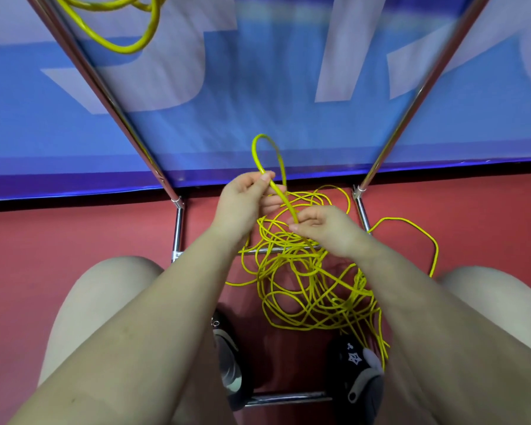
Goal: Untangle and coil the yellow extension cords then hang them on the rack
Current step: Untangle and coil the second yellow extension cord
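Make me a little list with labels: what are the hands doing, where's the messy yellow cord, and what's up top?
left hand: left hand pinches a yellow loop
right hand: right hand pinches the same cord lower down
tangle: tangled cord on the red floor, across the rack's bottom bar
up top: another yellow cord hanging by the metal rack

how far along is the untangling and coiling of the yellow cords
Early to midway. One coiled yellow cord already hangs at the upper left by the chrome metal rack. In hand: the left hand and right hand pinch a raised loop of yellow cord, starting a coil. Left: the large tangled pile of yellow cord on the red floor needs untangling, coiling and hanging.
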Available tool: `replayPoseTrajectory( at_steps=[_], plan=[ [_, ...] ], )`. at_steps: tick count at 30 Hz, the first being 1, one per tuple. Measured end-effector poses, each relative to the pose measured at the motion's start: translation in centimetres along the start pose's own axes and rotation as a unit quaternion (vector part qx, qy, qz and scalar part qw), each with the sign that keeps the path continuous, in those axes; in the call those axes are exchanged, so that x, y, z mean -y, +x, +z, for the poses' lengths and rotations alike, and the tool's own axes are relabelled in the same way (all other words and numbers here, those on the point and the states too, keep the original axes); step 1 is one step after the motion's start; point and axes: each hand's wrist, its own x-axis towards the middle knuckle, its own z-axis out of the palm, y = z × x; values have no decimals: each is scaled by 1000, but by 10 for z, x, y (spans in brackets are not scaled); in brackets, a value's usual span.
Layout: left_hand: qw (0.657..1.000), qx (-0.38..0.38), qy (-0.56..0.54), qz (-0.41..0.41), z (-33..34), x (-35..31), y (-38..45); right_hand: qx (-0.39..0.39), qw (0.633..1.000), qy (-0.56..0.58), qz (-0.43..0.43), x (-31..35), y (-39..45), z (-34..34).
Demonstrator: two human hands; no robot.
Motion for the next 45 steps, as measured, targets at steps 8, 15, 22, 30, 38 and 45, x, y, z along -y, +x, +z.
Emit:
replayPoseTrajectory(
  at_steps=[8,15,22,30,38,45],
  plan=[
    [998,0,-54,-21,-9,-1,5,-67,994,87,-22,11,2,3],
    [953,176,238,-64,1,32,-12,-140,935,327,-2,30,1,-9],
    [963,117,242,4,4,30,-8,-135,912,386,-22,32,4,-13],
    [999,23,31,-15,-3,4,-2,-63,998,-23,-19,-4,10,-1],
    [995,-1,-95,-23,-13,-13,2,-71,987,-133,-50,-7,11,1],
    [972,141,181,-54,-11,17,-7,-116,982,149,-30,19,5,-3]
  ],
)
